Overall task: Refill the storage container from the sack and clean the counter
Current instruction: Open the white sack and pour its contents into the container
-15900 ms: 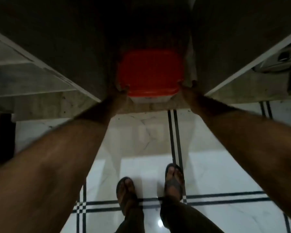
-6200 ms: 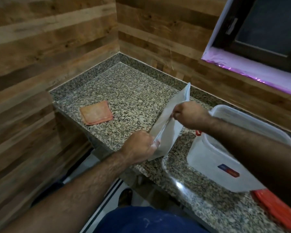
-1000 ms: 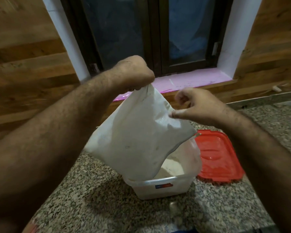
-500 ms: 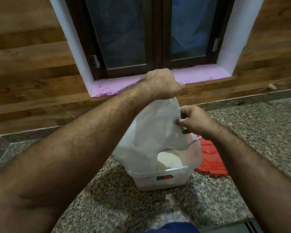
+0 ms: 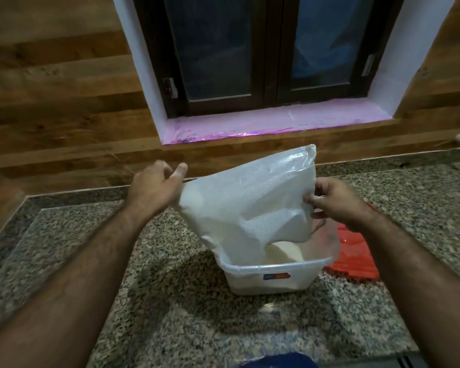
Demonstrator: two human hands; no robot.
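Observation:
A white woven sack (image 5: 250, 197) hangs upended over a clear plastic storage container (image 5: 271, 277) on the granite counter (image 5: 170, 301). Its mouth dips into the container, where a heap of white powder (image 5: 282, 253) shows. My left hand (image 5: 154, 189) grips the sack's left upper corner. My right hand (image 5: 332, 200) pinches its right edge. The container's red lid (image 5: 353, 253) lies flat just to the right, partly behind the container and my right wrist.
A wood-panelled wall and a dark window with a pink-lined sill (image 5: 271, 123) stand behind the counter. The counter's front edge runs along the bottom, with blue clothing (image 5: 276, 361) below it.
My left hand has dropped and swung out to the left, and the sack now sits flatter and wider over the container. My right hand stays on its right edge.

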